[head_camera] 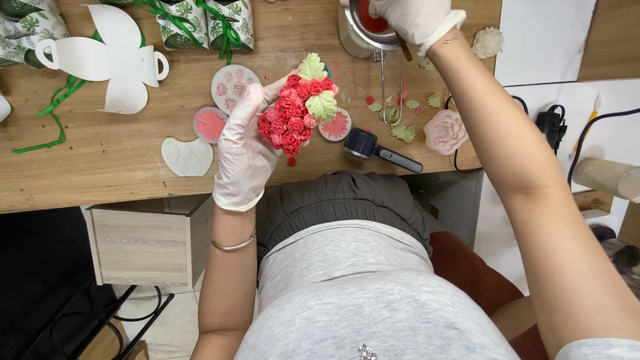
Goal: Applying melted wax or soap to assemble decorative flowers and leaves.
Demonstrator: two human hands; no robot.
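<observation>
The left hand [243,150], in a thin white glove, is spread under a cluster of small red roses [293,117] and holds it up just above the edge of the wooden table [100,160]; the fingers curl around its side. The roses look waxy and lumpy, and two pale green leaves [319,90] with ribbed surface sit at the top of the cluster. The right hand [413,20], also gloved, is closed around something at a small metal pot [363,30] near the far edge; inside the pot there is red liquid [372,23]. Beside the cluster lie round pink moulds [235,83] with flower shapes pressed in them, and one flat white leaf-shaped mould [187,157]. A dark handheld tool [380,148] lies near the table edge, and a pale pink flower [445,132] lies to its right.
</observation>
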